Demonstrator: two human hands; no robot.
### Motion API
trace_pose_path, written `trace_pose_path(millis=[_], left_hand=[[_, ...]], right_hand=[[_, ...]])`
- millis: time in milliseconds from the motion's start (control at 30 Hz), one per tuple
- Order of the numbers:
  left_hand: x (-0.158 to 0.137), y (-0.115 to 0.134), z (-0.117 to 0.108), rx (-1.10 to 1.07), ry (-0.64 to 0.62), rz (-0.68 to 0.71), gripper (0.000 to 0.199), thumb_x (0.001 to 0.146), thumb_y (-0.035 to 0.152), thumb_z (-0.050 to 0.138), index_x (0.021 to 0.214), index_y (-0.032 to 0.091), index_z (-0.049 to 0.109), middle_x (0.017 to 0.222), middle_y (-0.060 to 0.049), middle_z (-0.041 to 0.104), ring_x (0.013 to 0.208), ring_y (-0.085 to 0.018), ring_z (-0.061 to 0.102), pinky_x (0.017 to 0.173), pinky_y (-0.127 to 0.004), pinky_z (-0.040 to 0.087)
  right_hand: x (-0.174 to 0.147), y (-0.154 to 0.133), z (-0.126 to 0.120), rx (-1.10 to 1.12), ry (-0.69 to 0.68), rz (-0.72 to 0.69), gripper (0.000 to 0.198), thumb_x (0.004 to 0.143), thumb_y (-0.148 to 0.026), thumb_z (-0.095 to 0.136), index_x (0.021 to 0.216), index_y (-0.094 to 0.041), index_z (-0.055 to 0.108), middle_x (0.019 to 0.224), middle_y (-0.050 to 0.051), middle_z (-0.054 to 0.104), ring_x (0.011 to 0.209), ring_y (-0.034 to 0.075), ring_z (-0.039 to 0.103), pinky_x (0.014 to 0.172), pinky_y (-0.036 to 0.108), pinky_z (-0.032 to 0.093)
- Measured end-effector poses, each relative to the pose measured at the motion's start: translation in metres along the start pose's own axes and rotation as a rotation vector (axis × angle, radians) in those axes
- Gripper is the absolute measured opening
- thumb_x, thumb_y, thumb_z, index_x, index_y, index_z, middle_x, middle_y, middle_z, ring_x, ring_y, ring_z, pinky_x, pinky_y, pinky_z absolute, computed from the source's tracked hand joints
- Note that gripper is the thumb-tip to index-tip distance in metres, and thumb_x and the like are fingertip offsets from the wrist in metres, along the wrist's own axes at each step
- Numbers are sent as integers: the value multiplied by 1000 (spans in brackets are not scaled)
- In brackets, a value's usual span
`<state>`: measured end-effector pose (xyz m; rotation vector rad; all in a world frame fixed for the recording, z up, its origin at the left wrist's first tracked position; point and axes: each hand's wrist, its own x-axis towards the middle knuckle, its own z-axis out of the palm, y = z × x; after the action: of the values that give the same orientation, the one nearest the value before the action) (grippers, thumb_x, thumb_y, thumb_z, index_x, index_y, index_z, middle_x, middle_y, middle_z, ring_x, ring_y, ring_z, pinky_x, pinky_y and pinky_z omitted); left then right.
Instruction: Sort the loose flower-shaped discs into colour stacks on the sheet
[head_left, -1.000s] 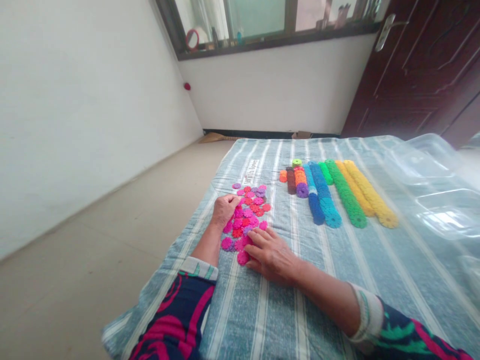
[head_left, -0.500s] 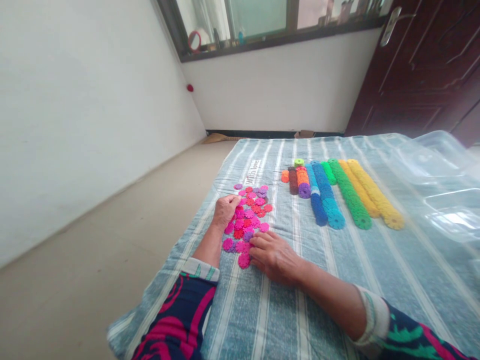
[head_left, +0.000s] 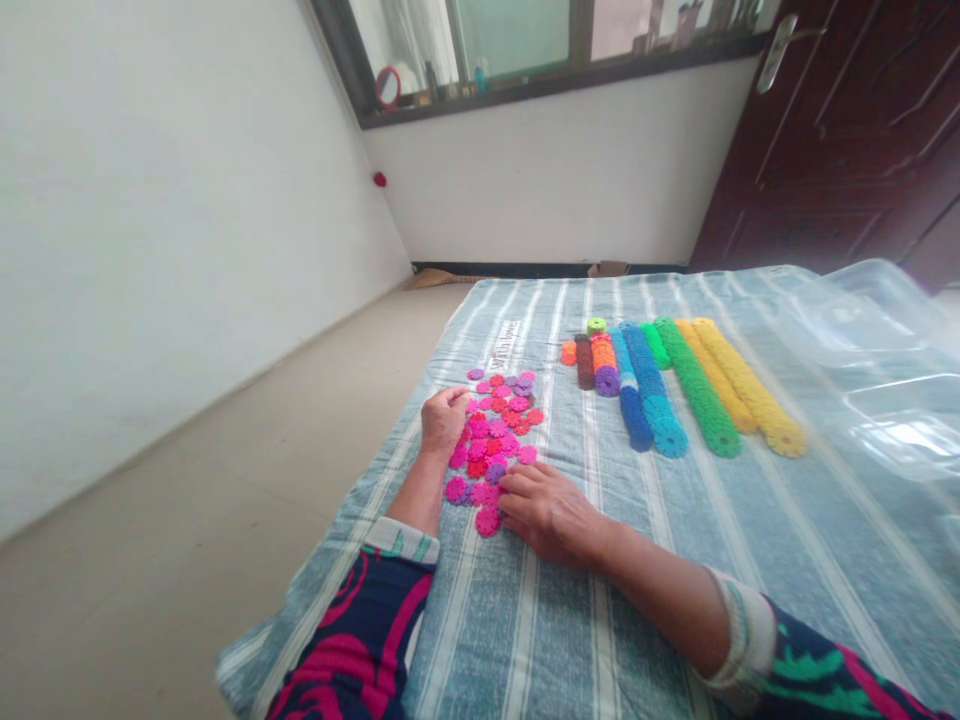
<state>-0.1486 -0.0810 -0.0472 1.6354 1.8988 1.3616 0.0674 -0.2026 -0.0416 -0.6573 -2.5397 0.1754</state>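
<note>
A loose pile of pink, red and purple notched plastic discs (head_left: 498, 428) lies spread on the striped cloth. My left hand (head_left: 444, 420) is at the pile's left edge, thumb and forefinger pinched together; whatever may be between them is hidden. At the near right side of the pile, my right hand (head_left: 547, 510) rests low with fingers curled inward. Its fingertips meet the pink and purple discs there, and I cannot make out what they hold. One pink disc (head_left: 487, 521) lies nearest to me, left of the right fingertips.
Right of the pile, discs stand joined in colour rows, among them a blue row (head_left: 651, 390), a green row (head_left: 697, 390) and a yellow row (head_left: 750, 390). Clear plastic boxes (head_left: 900, 425) sit at far right. A "With love" label (head_left: 505, 345) lies beyond the pile.
My left hand has drawn slightly left, away from the upper part of the pile, its fingers still pinched. My right hand stays in nearly the same place.
</note>
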Motion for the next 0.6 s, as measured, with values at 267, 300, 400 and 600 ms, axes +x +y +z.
trace_pose_path(millis=[267,300,400,600], left_hand=[[1,8,-14,210,-55,69,22,70,35,60,62,16,69,67,-1,67,69,-16,60,70,-25,45],[1,9,-16,224,-89,44,24,69,37,61,61,16,69,63,0,65,66,-15,59,66,-25,43],[-1,13,-21,228,-202,-32,28,68,42,64,61,16,68,54,3,60,57,-13,55,57,-24,38],[-2,15,-26,140,-350,-81,30,57,45,73,59,16,67,51,4,58,51,-11,49,51,-23,35]], right_hand=[[-1,2,2,5,10,-5,13,94,-27,57,84,-20,59,98,5,65,97,20,55,86,35,41],[-1,2,2,6,11,-6,13,95,-27,57,84,-20,59,98,4,65,97,20,55,86,35,41],[-1,2,2,3,9,-4,14,95,-28,56,84,-20,58,96,4,65,96,20,55,86,35,40],[-1,1,2,2,1,-2,13,94,-27,57,83,-20,58,95,4,65,95,20,55,85,34,39]])
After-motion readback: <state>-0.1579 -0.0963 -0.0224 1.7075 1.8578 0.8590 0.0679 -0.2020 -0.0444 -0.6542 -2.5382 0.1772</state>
